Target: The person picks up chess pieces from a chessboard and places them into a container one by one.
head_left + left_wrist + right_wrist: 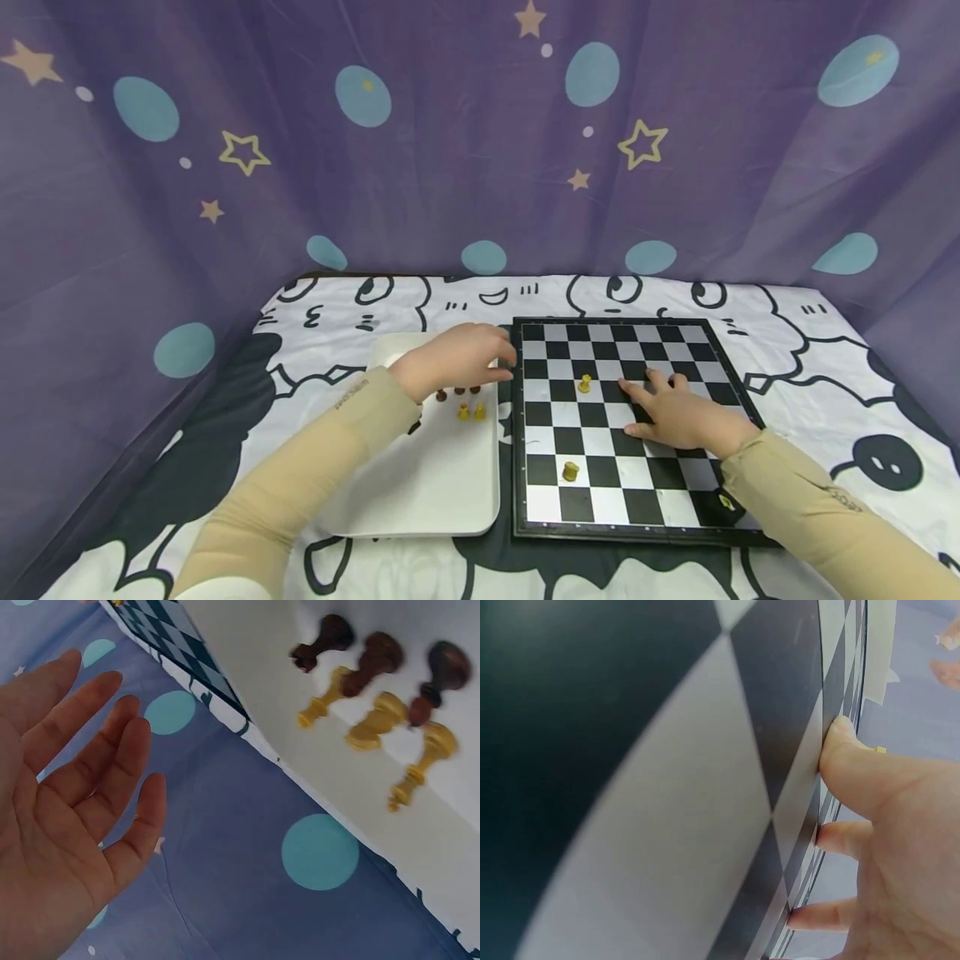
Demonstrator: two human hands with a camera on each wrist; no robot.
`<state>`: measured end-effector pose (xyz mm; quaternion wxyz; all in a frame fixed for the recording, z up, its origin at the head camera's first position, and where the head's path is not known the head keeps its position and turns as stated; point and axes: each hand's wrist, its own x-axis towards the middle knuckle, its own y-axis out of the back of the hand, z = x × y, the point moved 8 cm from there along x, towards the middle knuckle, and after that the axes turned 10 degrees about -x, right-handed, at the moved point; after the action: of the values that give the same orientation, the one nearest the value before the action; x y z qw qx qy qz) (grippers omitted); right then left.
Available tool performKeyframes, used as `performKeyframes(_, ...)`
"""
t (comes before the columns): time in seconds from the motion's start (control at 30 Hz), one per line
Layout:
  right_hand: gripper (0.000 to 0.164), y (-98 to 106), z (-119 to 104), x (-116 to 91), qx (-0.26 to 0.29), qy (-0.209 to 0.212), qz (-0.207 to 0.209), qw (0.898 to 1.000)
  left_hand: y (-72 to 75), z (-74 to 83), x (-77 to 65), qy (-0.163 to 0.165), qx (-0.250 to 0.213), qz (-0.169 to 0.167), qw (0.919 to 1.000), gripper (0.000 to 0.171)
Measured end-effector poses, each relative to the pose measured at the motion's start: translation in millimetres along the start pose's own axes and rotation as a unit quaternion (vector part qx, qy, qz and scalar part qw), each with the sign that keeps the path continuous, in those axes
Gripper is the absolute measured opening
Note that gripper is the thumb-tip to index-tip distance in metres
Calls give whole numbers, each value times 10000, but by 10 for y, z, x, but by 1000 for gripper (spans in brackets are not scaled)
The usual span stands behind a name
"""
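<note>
My left hand (461,358) hovers over the right rim of a white tray (427,492), beside the chessboard's left edge. Its fingers are loosely extended, and the palm (52,832) is bare in the left wrist view. My right hand (675,412) rests its spread fingertips on the black-and-white chessboard (600,530). A yellow chess piece (584,383) stands just left of those fingers. Nearer the front is a squat yellow chess piece (571,472). Another yellow piece (726,502) shows beside my right sleeve. In the tray lie dark brown chess pieces (375,660) and yellow chess pieces (377,724).
Tray and board sit side by side on a white cloth (795,392) with black cartoon drawings. Behind them hangs a purple curtain (480,167) with stars and blue dots. The board has a raised black border.
</note>
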<state>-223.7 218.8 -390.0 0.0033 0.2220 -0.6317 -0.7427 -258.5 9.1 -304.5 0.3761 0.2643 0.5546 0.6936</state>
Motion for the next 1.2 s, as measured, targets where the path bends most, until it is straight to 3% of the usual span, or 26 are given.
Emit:
performKeyframes(0.43,76,5,1,-5,22,13,-28,10000,27,212,303,-194,-79,-39,9998,22)
performKeyframes(1.2,77,11,7,6,55,37,-27,10000,-266,408,864,-207,176,-504,9984,30)
